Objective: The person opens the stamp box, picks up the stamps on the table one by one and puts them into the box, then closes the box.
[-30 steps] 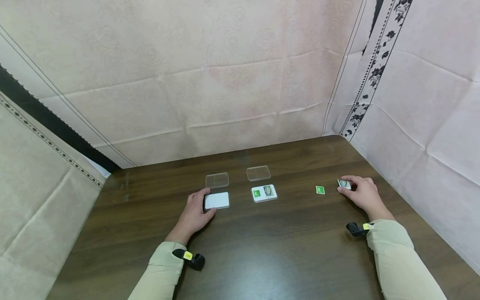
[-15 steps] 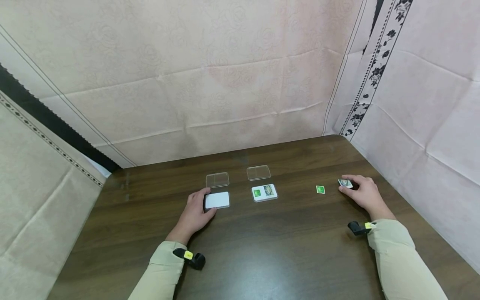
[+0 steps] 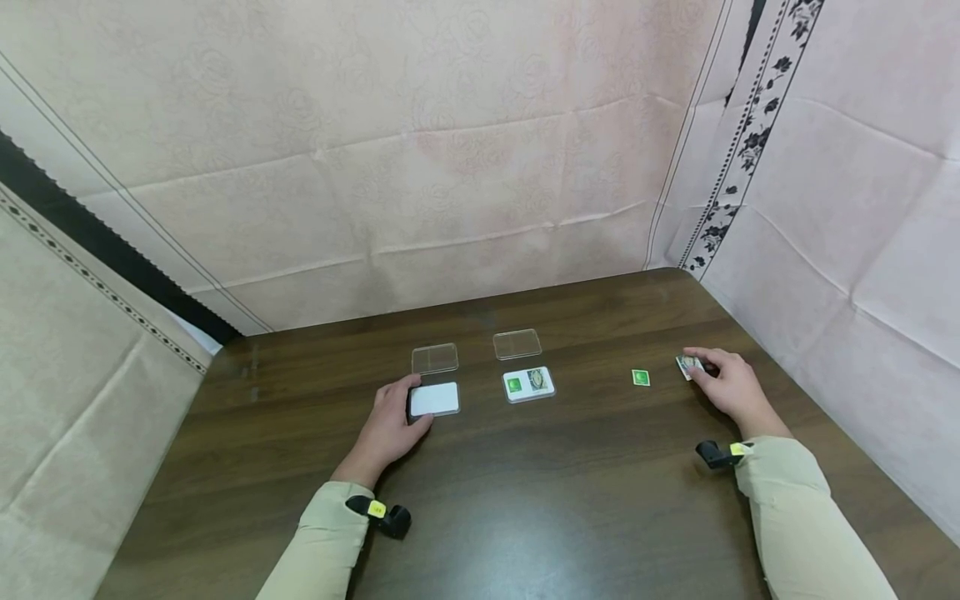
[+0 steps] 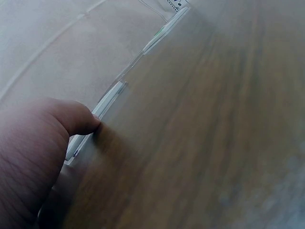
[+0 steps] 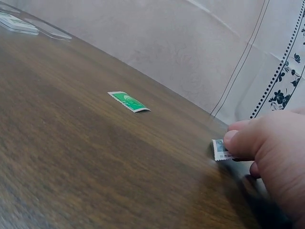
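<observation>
My left hand (image 3: 386, 433) spans the left end of a shallow clear plastic case (image 3: 434, 401) with a white insert, thumb at the near edge and a finger at the far edge. The left wrist view has the thumb (image 4: 78, 118) against the case's side. At the right, my right hand (image 3: 731, 387) pinches a small grey-blue stamp (image 5: 219, 150) with a perforated white border between thumb and fingers, close over the table. Part of that stamp is hidden by the thumb. A green stamp (image 3: 641, 377) lies flat to its left, its ends curling slightly in the right wrist view.
A second case (image 3: 528, 385) holds a green stamp and a grey-patterned one on white. Behind the cases lie two clear lids (image 3: 435, 358), one behind each. The brown wooden table (image 3: 570, 467) meets pale cloth hangings (image 3: 465, 167) at the back and sides.
The stamp in my right hand has turned to a steeper angle, and the thumb has slid farther over it. My left hand has stayed in place on the case.
</observation>
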A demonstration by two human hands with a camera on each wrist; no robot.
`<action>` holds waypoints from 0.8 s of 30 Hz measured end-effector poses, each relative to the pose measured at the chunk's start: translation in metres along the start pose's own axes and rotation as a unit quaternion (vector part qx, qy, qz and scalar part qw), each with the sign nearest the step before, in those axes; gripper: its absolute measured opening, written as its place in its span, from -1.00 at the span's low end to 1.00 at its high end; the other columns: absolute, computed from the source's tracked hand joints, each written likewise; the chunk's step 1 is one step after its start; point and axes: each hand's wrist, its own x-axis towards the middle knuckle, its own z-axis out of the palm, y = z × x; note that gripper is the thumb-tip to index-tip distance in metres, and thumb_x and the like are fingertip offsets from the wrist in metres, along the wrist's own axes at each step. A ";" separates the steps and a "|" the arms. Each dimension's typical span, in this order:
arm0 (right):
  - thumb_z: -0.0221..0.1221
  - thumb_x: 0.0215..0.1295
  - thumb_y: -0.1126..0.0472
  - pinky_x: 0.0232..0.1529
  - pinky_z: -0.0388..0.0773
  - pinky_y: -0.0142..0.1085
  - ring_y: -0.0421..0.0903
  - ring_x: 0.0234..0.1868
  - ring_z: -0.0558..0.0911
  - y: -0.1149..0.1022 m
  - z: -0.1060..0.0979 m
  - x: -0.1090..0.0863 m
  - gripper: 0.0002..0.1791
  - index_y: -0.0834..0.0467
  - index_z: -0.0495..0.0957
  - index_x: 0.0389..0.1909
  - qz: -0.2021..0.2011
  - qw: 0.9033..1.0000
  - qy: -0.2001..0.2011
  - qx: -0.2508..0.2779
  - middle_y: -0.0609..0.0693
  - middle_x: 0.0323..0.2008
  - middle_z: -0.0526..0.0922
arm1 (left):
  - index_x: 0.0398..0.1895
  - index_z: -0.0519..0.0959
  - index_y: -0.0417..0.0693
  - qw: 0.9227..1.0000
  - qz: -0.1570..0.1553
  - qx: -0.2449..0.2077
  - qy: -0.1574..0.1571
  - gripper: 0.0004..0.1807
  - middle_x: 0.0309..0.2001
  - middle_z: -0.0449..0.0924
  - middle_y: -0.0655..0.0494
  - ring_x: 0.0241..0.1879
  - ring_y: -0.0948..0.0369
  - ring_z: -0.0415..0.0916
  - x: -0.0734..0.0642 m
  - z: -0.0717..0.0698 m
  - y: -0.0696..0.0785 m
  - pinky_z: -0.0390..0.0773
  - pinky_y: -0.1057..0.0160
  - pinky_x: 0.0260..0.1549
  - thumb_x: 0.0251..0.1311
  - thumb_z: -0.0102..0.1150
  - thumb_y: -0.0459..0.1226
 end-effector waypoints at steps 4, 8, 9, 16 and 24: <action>0.17 0.45 0.20 -0.15 0.46 0.00 0.16 -0.14 0.57 -0.001 0.000 0.000 -0.64 0.27 0.60 0.17 0.016 1.000 0.003 -0.005 0.32 -0.10 0.67 | 0.44 0.26 -0.10 1.000 0.001 -0.001 -0.001 -0.27 0.40 0.34 -0.11 0.41 -0.08 0.12 0.000 -0.001 0.001 0.32 -0.16 0.30 0.27 0.32 -0.13; 0.15 0.47 0.17 -0.22 0.44 -0.13 0.07 -0.21 0.57 0.000 0.000 0.001 -0.65 0.23 0.60 0.17 0.019 1.000 0.014 -0.006 0.23 -0.20 0.69 | 0.45 0.26 -0.11 1.000 0.000 0.000 -0.002 -0.26 0.41 0.34 -0.12 0.42 -0.08 0.12 0.000 -0.001 0.002 0.31 -0.16 0.31 0.27 0.32 -0.12; 0.16 0.47 0.17 -0.24 0.43 -0.16 0.05 -0.23 0.56 0.001 0.001 0.001 -0.65 0.22 0.60 0.17 0.017 1.000 0.018 -0.006 0.21 -0.22 0.68 | 0.45 0.26 -0.11 1.000 0.000 0.000 -0.002 -0.26 0.41 0.34 -0.12 0.42 -0.09 0.12 0.000 -0.001 0.002 0.31 -0.16 0.31 0.27 0.32 -0.13; 0.18 0.46 0.17 -0.34 0.36 -0.32 -0.09 -0.33 0.49 0.003 0.003 0.000 -0.67 0.19 0.60 0.15 0.007 0.999 0.047 -0.006 0.08 -0.34 0.64 | 0.44 0.25 -0.12 1.000 0.001 0.004 -0.003 -0.26 0.41 0.34 -0.13 0.42 -0.09 0.12 0.000 -0.001 0.001 0.30 -0.16 0.32 0.27 0.32 -0.13; 0.09 0.46 0.25 -0.28 0.34 -0.20 0.00 -0.32 0.48 0.006 0.004 0.000 -0.65 0.25 0.55 0.18 0.007 0.998 0.057 -0.002 0.14 -0.33 0.65 | 0.44 0.26 -0.12 1.000 0.005 0.006 -0.002 -0.26 0.41 0.34 -0.14 0.42 -0.10 0.12 0.000 0.000 0.000 0.29 -0.16 0.32 0.27 0.32 -0.13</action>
